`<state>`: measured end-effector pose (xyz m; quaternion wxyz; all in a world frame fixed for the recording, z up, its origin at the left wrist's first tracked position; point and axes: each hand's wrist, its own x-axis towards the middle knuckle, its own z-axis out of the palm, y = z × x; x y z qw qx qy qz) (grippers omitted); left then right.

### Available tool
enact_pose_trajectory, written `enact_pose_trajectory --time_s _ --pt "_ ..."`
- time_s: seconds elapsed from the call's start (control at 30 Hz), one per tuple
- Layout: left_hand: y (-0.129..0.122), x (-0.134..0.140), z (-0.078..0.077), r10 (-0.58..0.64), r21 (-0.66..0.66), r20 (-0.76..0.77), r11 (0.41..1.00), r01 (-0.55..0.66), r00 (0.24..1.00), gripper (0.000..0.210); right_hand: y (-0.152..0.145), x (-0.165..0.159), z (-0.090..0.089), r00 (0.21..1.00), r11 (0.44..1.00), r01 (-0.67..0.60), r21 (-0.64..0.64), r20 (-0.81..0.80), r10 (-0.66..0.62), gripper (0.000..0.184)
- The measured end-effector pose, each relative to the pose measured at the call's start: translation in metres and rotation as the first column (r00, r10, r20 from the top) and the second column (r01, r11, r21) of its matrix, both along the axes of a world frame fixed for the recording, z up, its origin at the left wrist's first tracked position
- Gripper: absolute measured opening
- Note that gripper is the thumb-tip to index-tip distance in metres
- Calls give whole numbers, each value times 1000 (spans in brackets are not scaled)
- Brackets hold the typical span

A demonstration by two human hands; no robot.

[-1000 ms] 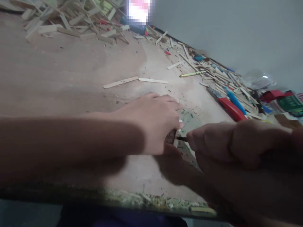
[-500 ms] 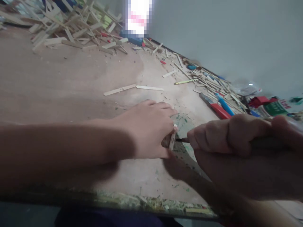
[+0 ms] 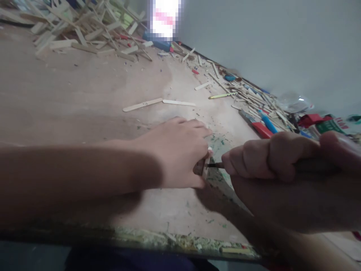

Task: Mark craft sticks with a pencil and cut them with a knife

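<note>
My left hand (image 3: 177,154) lies over the tabletop, its thumb and fingers closed on a short wooden craft stick (image 3: 208,165) held at the surface. Most of that stick is hidden behind the fingers. In a fist from the right, my right hand (image 3: 267,162) grips a hand tool with a thin dark shaft (image 3: 216,165). The shaft's end reaches the stick between my left thumb and fingers; the handle is mostly covered, so its exact kind does not show. Beyond the left hand lie two flat craft sticks (image 3: 179,102), nearly end to end.
A heap of wooden sticks (image 3: 93,30) fills the far left of the table (image 3: 70,86). Along the wall at right lie a spiral drill bit (image 3: 222,95), more sticks, a red-handled tool (image 3: 262,130) and a blue pen-like item (image 3: 267,121). Wood scraps (image 3: 180,239) line the front edge.
The tool's dark tip has shifted slightly left, onto the stick. My right hand moved a little left and up with it; my left hand keeps its hold.
</note>
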<state>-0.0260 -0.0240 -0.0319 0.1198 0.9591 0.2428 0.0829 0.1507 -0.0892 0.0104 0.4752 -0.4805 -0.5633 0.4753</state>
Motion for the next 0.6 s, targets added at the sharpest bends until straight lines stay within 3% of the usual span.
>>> enact_pose_trajectory --time_s 0.13,0.23,0.3,0.37,0.5,0.6 --pt "0 -1 -1 2 -7 9 1000 -2 1000 37 -2 9 0 997 996 -72 -44 16 73 84" --pt "0 -1 -1 3 -32 8 999 -3 1000 39 0 6 -10 988 992 -128 -5 -90 127 79" --pt "0 -1 1 9 -43 5 999 -9 1000 45 4 2 -18 965 994 -4 110 -261 33 72" --pt "-1 -2 3 13 -45 -2 999 -13 1000 52 9 0 -23 955 991 4 136 -293 36 63" --pt "-1 -4 6 9 -44 -30 999 -11 999 56 13 6 -21 967 993 -70 90 -240 90 50" --pt "-1 -5 8 18 -44 -39 999 -19 999 58 12 15 -12 1000 988 -9 152 -16 11 44"
